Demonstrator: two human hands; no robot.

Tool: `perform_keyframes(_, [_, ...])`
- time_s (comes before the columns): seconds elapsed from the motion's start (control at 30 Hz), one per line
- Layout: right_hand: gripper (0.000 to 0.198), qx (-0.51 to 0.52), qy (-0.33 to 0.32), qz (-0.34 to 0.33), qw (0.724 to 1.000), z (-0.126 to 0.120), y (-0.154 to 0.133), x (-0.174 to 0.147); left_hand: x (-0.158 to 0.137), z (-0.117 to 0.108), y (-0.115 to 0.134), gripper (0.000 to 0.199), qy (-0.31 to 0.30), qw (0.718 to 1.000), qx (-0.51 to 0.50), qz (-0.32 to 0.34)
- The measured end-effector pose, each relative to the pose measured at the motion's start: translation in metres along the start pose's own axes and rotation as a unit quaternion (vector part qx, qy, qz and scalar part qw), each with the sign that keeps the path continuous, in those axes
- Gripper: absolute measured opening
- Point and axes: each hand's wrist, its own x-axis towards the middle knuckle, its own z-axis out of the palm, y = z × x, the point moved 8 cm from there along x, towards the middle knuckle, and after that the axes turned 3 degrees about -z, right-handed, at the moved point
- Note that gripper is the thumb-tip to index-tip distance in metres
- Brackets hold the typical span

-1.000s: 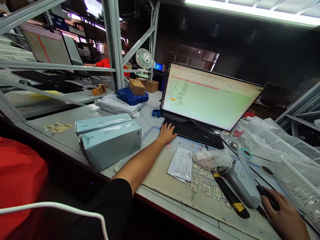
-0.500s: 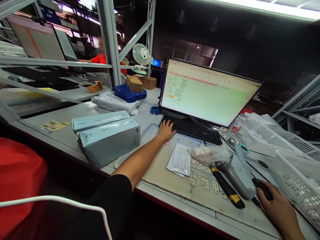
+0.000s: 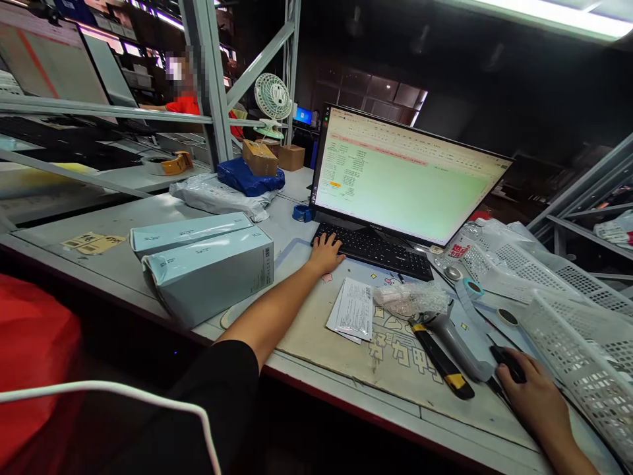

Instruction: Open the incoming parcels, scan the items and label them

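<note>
My left hand point(image 3: 325, 255) rests with spread fingers on the left end of a black keyboard point(image 3: 380, 251). Under my right hand point(image 3: 537, 396) at the lower right is a black computer mouse point(image 3: 509, 364), with the fingers curved over it. Behind the keyboard a monitor point(image 3: 400, 181) shows a spreadsheet with a green background. Between my hands lie printed white packets point(image 3: 352, 310), a bubble-wrapped item point(image 3: 413, 299), a grey handheld scanner point(image 3: 457, 343) and a black-and-yellow utility knife point(image 3: 442, 361).
Two pale blue boxes point(image 3: 212, 277) stand left of my forearm. Behind them are a white plastic parcel point(image 3: 217, 196), a blue parcel point(image 3: 244, 177) and a small carton point(image 3: 260, 158). White perforated baskets point(image 3: 573, 356) line the right side. A person in red point(image 3: 184, 104) is beyond the metal frame.
The whole view has shifted slightly, so the scene sits a little further left and higher. My left hand stays on the keyboard and my right on the mouse.
</note>
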Motion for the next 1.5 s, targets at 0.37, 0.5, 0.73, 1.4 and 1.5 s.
perform_keyframes(0.37, [0.067,-0.029,-0.023,0.028,0.999,-0.0021,0.0006,-0.0026,-0.0008,-0.0015,-0.0014,0.064,0.007,1.0,-0.003,-0.002])
perform_keyframes(0.5, [0.067,-0.023,-0.006,0.016,1.0,-0.002,0.0001,-0.0033,-0.0014,-0.0018,-0.0013,0.064,0.005,1.0,-0.004,-0.004])
perform_keyframes(0.73, [0.062,-0.018,0.001,0.016,1.0,-0.0012,0.0021,-0.0029,-0.0025,-0.0029,-0.0004,0.065,-0.002,1.0,-0.002,-0.005])
perform_keyframes(1.4, [0.074,-0.008,-0.007,0.03,0.999,0.0029,0.0035,-0.0003,0.0018,0.0009,0.0011,0.058,-0.026,0.999,0.018,0.014])
perform_keyframes(1.5, [0.075,-0.012,-0.007,0.035,0.999,0.0038,0.005,0.0007,0.0024,0.0022,0.0005,0.059,-0.023,0.999,0.018,0.016])
